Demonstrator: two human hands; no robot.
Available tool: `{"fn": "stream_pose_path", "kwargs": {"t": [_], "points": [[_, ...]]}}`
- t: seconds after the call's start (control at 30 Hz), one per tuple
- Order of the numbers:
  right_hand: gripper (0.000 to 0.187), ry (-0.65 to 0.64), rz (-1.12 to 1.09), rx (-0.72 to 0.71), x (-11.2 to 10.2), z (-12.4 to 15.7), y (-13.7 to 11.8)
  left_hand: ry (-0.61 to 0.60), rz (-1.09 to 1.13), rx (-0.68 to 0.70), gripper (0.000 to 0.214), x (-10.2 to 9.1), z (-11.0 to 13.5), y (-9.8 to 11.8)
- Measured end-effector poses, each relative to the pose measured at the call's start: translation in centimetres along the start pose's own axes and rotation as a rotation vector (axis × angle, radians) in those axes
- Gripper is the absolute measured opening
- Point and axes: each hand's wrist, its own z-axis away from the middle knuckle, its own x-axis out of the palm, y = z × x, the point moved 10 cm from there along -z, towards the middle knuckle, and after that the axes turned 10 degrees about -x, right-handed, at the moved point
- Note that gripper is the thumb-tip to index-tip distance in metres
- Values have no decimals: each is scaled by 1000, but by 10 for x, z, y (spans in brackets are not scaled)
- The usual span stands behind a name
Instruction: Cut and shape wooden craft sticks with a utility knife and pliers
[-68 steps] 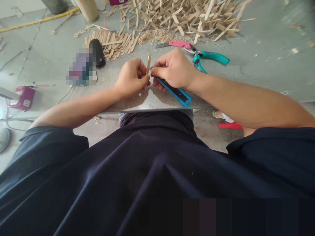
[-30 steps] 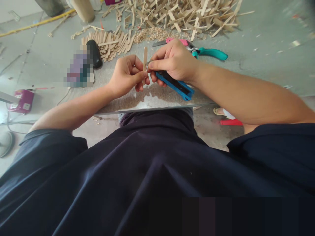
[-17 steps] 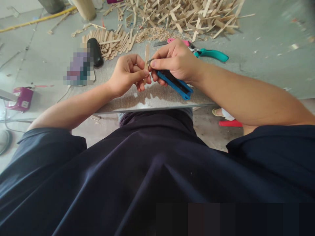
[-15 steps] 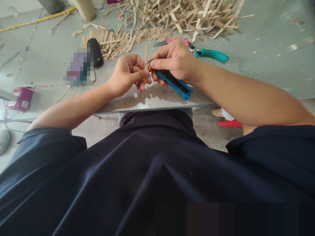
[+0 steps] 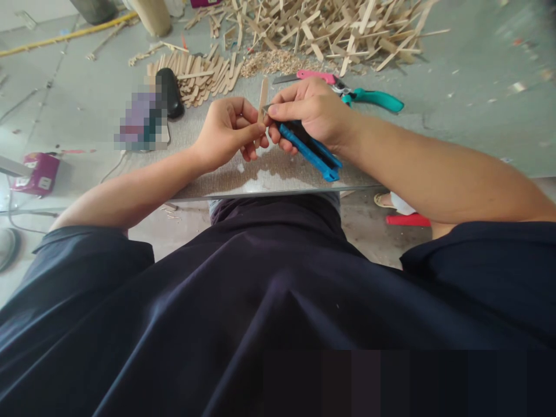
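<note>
My left hand (image 5: 230, 130) pinches a flat wooden craft stick (image 5: 263, 92) upright between thumb and fingers, above the table's front edge. A blue utility knife (image 5: 310, 152) is gripped in my right hand (image 5: 306, 110), its handle slanting down to the right. The knife's short blade meets the right side of the stick just above my left thumb. Both hands are almost touching. Behind my right hand lie a pink-handled knife (image 5: 317, 76) and teal-handled pliers (image 5: 377, 99).
A big heap of loose craft sticks (image 5: 321, 29) fills the back of the table, with wood shavings (image 5: 275, 62) before it. Neater sticks (image 5: 208, 78) lie near a black oval case (image 5: 169, 92) and a blurred-out phone-like object (image 5: 139, 119). A purple box (image 5: 37, 174) stands far left.
Both hands, with the stick and the knife, have shifted slightly to the right in view. The stick leans a little more to the right, and the blade stays against it.
</note>
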Motion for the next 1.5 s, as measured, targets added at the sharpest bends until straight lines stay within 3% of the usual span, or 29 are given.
{"fn": "stream_pose_path", "kwargs": {"t": [0.13, 0.4, 0.8, 1.07, 1.33, 1.5], "points": [[22, 60, -34, -29, -7, 0, -7, -8, 2, -14, 29, 2, -1, -2], [44, 36, 84, -95, 0, 3, -13, 17, 27, 15, 29, -2, -1, 0], [33, 50, 140, -77, -4, -1, -5, 53, -14, -26, 28, -3, -1, -2], [32, 226, 128, -152, -21, -1, -15, 26, -24, -27, 33, -1, -3, -5], [41, 69, 213, -131, -3, 1, -13, 79, 12, -27, 31, -5, -2, -2], [44, 90, 208, -108, -3, 3, -11, 87, 6, -40, 33, -6, -2, -2]]}}
